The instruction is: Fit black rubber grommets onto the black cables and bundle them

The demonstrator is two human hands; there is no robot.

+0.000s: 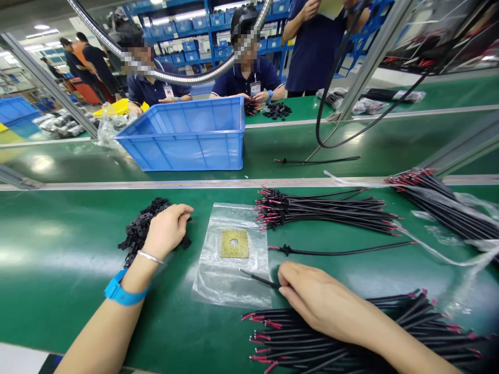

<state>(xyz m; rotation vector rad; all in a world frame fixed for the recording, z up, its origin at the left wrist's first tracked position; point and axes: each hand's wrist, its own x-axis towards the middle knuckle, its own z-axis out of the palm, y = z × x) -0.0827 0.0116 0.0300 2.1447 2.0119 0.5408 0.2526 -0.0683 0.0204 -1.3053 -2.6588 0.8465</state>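
My left hand (167, 231) is bent over the right side of a pile of small black plastic parts (134, 231), its fingers curled together. Dark bits show beside the fingertips, but I cannot make out what is pinched. In my right hand (307, 291) the fingers close on a black cable (260, 279), whose end sticks out to the left over a transparent plastic bag (210, 283). On that bag lies a yellowish square plate (228, 250) with a hole in it. A single cable with a black fitting (312, 252) rests just beyond my right hand.
Under my right forearm spreads a bundle of red-tipped black cables (280, 345). Another bundle with black fittings (327, 210) lies farther back, and more cables (448, 205) are at right. A blue bin (191, 150) stands beyond the metal rail (218, 184). Several people are across the bench.
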